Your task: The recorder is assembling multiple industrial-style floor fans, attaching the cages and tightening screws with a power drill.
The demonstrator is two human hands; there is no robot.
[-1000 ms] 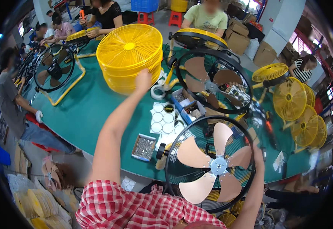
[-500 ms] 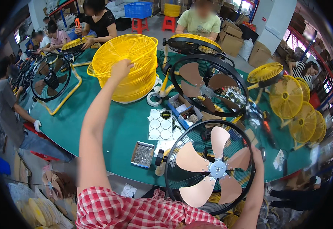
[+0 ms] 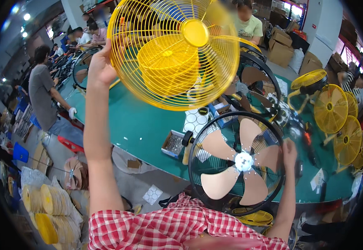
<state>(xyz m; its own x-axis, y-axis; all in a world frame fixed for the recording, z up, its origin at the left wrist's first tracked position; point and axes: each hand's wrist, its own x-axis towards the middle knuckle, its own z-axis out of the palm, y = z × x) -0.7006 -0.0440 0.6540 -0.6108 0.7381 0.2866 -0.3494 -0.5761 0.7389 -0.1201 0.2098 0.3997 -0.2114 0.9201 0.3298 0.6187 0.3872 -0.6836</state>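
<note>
My left hand (image 3: 102, 68) is raised and closed on the rim of a yellow round wire fan guard (image 3: 195, 33), held up over the table. Through its wires shows a stack of more yellow guards (image 3: 169, 77). In front of me at the table's near edge a fan (image 3: 244, 161) with copper-coloured blades and a black rear cage faces up, its blades uncovered. My right hand (image 3: 289, 153) has its fingers curled at the right side of that cage's rim; their exact hold is partly hidden.
On the green table (image 3: 135, 121) lie a box of small metal parts (image 3: 174, 143) and a sheet of round stickers (image 3: 194, 121). A second open fan (image 3: 256, 83) stands behind. Finished-looking yellow fans (image 3: 330, 106) line the right. A co-worker in grey (image 3: 44, 89) stands at left.
My left hand has lifted a yellow guard off the stack and brought it up toward me. My right hand stays by the fan's rim. The view has tilted upward.
</note>
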